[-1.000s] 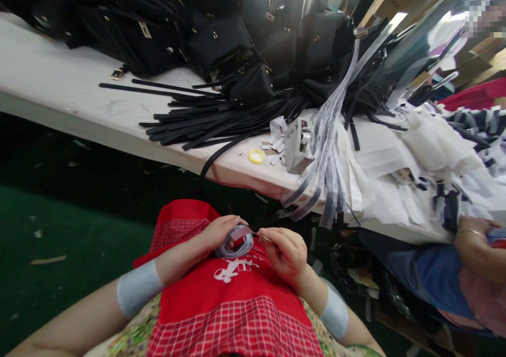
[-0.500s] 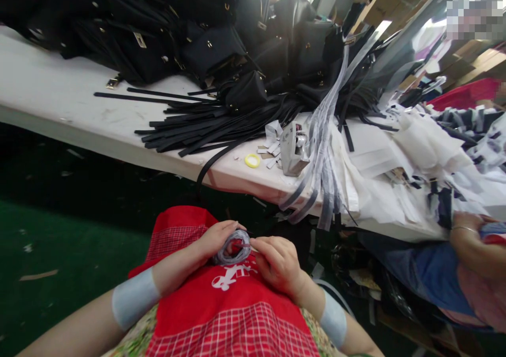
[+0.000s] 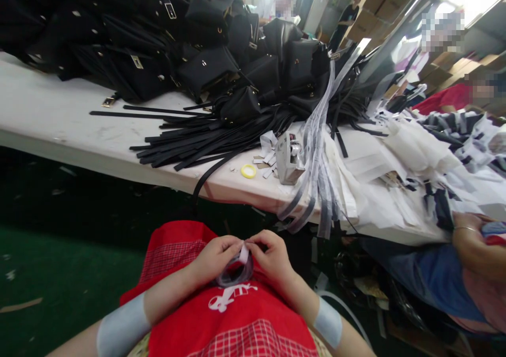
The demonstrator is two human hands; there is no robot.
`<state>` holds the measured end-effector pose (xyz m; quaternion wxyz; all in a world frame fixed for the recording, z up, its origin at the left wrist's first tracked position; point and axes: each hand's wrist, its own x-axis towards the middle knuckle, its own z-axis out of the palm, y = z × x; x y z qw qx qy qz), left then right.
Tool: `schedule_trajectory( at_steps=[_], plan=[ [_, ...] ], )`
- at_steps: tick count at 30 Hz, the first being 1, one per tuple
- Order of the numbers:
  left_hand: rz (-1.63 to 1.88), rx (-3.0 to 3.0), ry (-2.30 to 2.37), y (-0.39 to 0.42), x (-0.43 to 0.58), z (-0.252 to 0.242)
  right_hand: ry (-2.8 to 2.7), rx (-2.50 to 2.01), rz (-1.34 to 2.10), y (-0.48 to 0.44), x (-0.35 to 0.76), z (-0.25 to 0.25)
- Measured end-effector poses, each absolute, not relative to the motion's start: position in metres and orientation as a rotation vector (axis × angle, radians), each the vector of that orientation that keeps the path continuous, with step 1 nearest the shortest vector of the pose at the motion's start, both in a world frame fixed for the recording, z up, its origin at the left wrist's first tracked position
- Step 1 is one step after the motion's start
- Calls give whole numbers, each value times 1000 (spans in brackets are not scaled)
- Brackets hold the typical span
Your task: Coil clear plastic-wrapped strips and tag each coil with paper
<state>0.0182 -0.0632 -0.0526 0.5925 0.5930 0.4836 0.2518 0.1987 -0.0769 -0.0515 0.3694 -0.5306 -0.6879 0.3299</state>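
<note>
In front of the red apron, my left hand (image 3: 216, 257) and my right hand (image 3: 273, 258) are closed, their thumbs and fingertips meeting. Below their fingertips is a greyish coiled strap (image 3: 234, 280) that looks wrapped in clear plastic. My left hand grips the coil's upper left side; its fingers behind are partly hidden. A small white strip (image 3: 244, 254) crosses the coil's opening, its upper end pinched between the fingertips of both hands.
Ahead, the white table (image 3: 59, 135) carries black straps (image 3: 197, 141), a tape dispenser (image 3: 288, 162), a yellow ring (image 3: 249, 171) and plastic-sleeved straps (image 3: 316, 151) hanging over the edge. Black bags (image 3: 134, 67) are piled behind. A co-worker's arm (image 3: 474, 246) is at the right.
My right hand has moved up and left, bringing its fingertips together with my left hand's above the coil. A white strip now shows across the coil. The view has tilted up slightly.
</note>
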Motion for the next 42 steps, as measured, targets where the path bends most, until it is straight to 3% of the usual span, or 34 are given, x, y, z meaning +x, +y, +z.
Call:
schedule_trajectory(
  at_steps=[5,10,12,22,26,42],
  plan=[
    [588,1530,1215,-70,20,-44,-1519,-1456,1171,-69,200,-72],
    [626,1602,1162,-75,17,-46,-1110,-1444,1850,-66,202,-95],
    [649,1611,1144,-76,16,-47,-985,-1372,1949,-66,199,-97],
    [615,1521,1277,-77,20,-53,-1503,-1339,1416,-65,191,-71],
    [628,1610,1328,-78,24,-50,-1692,-1206,1457,-62,206,-56],
    [723,1542,1368,-87,23,-52,-1560,-1263,1613,-55,206,-49]
  ],
)
